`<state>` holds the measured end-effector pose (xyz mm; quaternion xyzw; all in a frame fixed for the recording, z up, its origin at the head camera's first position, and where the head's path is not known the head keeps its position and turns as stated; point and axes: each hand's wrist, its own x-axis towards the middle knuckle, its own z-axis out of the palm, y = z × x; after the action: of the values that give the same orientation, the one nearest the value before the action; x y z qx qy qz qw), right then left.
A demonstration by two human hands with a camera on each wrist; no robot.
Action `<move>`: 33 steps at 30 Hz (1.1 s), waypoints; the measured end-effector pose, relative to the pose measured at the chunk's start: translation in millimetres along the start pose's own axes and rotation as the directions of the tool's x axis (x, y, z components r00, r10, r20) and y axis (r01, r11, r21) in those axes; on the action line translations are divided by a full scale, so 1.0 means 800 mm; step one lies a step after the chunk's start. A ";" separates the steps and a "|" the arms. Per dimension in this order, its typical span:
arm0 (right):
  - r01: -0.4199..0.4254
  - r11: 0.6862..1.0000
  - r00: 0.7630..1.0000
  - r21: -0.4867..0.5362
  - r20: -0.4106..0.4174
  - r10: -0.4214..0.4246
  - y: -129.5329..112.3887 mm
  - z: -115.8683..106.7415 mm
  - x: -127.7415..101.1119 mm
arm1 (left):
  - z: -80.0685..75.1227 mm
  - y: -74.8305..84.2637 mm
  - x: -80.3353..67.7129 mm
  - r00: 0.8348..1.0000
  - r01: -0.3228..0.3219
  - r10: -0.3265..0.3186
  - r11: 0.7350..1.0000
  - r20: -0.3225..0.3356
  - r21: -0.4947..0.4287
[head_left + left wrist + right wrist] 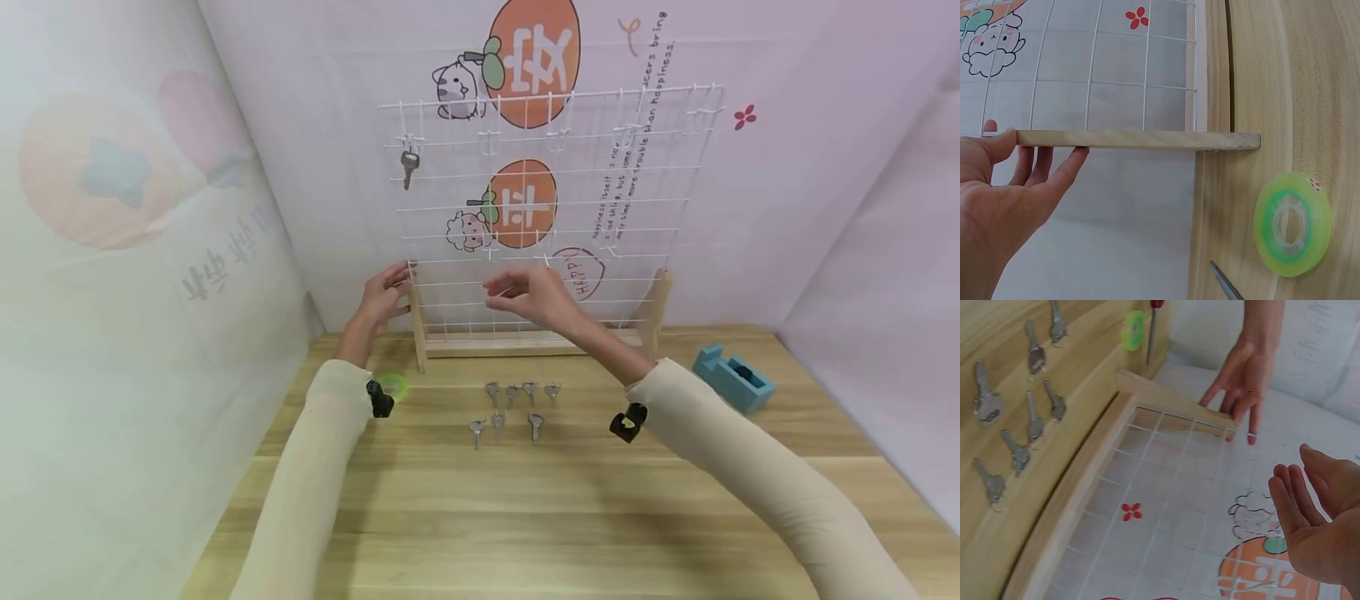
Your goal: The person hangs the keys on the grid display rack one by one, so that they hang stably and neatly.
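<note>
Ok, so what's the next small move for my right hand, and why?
I'd probably lower your right hand to the rightmost key in the nearer row. The hand looks empty, seven loose keys lie on the table, a hanging key is up on the rack, and other hooks look bare. Your left hand holds the rack's wooden post.

Arms (750,462) extended; left grip (385,297) splayed, right grip (536,297) raised, loosely bent.

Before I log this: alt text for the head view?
A person's left hand grips the wooden upright of a white wire grid rack; the right hand, seemingly empty, hovers before it. One key hangs at the rack's upper left; seven keys lie on the wooden table.
</note>
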<state>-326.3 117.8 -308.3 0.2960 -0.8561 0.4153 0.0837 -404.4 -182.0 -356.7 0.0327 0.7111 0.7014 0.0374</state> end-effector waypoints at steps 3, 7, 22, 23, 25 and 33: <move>-0.003 1.000 1.000 -0.014 0.010 0.003 0.013 0.005 -0.008 | 0.001 0.011 -0.006 1.000 0.020 -0.020 1.000 0.007 -0.003; 0.003 1.000 1.000 -0.024 0.011 -0.003 0.032 0.013 -0.018 | 0.002 0.015 -0.006 1.000 0.015 -0.015 1.000 0.013 0.016; 0.030 0.999 0.999 -0.026 0.028 -0.029 0.101 0.056 -0.049 | 0.000 -0.011 0.014 0.999 -0.041 0.041 0.998 -0.011 0.050; 0.023 0.999 0.999 -0.029 0.030 -0.022 0.107 0.060 -0.050 | 0.000 -0.010 0.014 0.999 -0.040 0.041 0.998 -0.011 0.047; 0.003 0.999 0.999 -0.032 0.037 -0.002 0.116 0.068 -0.052 | 0.001 -0.009 0.012 0.999 -0.038 0.038 0.998 -0.008 0.041; -0.086 0.994 0.995 -0.067 0.049 0.089 0.147 0.100 -0.057 | 0.004 0.008 -0.003 1.000 -0.008 0.008 1.000 0.003 0.023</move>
<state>-348.8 133.3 -455.1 0.2661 -0.8831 0.3829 0.0528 -401.5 -179.1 -350.2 0.0371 0.7188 0.6933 0.0354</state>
